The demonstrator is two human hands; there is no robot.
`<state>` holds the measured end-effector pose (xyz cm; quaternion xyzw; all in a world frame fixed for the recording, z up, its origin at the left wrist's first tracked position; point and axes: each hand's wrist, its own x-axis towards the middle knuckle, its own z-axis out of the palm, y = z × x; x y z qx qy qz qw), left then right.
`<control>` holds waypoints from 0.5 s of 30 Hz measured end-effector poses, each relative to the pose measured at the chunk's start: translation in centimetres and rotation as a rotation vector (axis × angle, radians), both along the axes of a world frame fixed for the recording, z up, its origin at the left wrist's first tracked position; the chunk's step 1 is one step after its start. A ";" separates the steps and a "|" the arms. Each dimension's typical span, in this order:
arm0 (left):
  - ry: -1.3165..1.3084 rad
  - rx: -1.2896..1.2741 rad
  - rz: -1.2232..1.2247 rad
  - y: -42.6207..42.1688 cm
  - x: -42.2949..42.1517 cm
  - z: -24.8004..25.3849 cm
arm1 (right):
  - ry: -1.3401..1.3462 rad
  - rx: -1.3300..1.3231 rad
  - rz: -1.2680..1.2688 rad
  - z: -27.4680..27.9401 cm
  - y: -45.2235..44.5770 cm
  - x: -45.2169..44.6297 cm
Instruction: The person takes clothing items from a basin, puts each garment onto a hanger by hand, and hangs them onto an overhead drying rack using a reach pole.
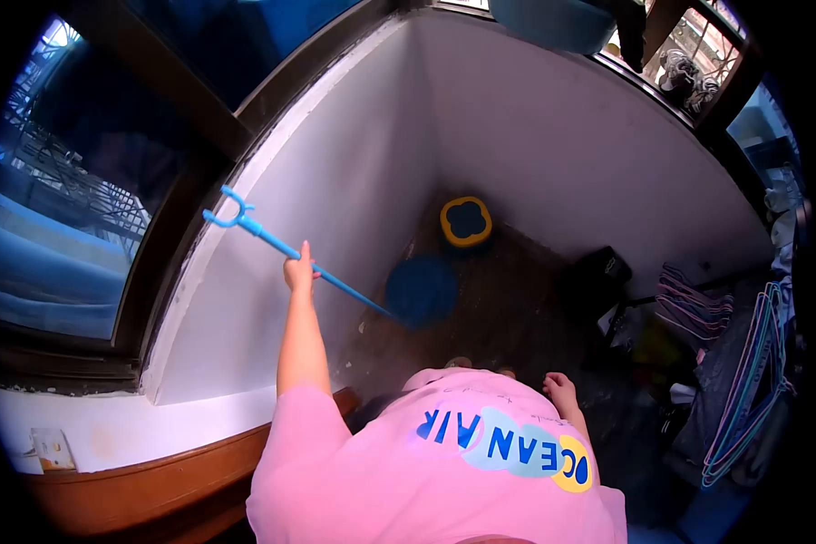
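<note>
My left hand (301, 270) is closed around a blue clothes-hanging pole (272, 239), with the arm stretched forward and to the left. The pole slants. Its forked hook end points up towards the window frame on the left, and its lower end reaches down near a round blue object (422, 290) on the floor; whether they touch I cannot tell. At my right side my right hand (560, 390) hangs low with fingers loosely bent and partly apart, holding nothing that I can see.
A yellow-and-blue stool (466, 223) stands in the corner between white walls. On the right hang several clothes hangers (748, 390) beside dark fabric, with more hangers (694, 304) behind. A black container (600, 276) sits by the wall. A brown wooden ledge (172, 471) runs at lower left.
</note>
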<state>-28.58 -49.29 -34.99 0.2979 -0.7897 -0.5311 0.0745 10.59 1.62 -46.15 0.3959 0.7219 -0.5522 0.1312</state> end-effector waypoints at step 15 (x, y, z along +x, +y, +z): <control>-0.260 0.028 0.527 -0.2 -1.5 -1.1 | 0.884 -0.203 0.444 29.5 9.4 -32.3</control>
